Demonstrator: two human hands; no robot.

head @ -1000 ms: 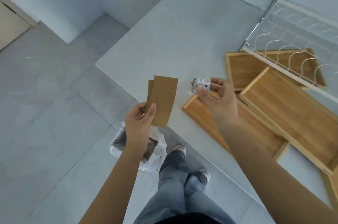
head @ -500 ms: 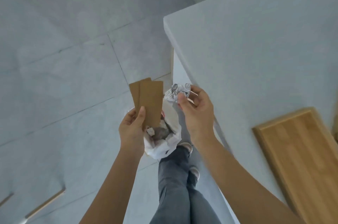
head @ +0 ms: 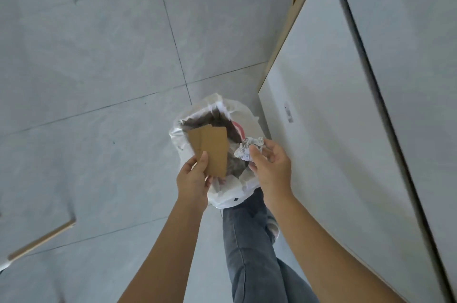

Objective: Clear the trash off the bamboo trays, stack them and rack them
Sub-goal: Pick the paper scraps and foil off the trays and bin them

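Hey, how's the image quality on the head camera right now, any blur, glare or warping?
Head view: soft, even daylight with no harsh glare; the white cabinet side edges bow from wide-angle distortion; the brown cardboard pieces and crumpled white paper ball look slightly soft over the white plastic trash bag.

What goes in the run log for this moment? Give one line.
left hand: holds two brown cardboard strips | right hand: holds crumpled white paper ball | both over white-lined trash bin | trash not yet dropped

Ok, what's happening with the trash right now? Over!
Left hand holding cardboard pieces over the bin bag. Right hand holding crumpled paper beside it. Nothing dropped yet. Nothing in the way.
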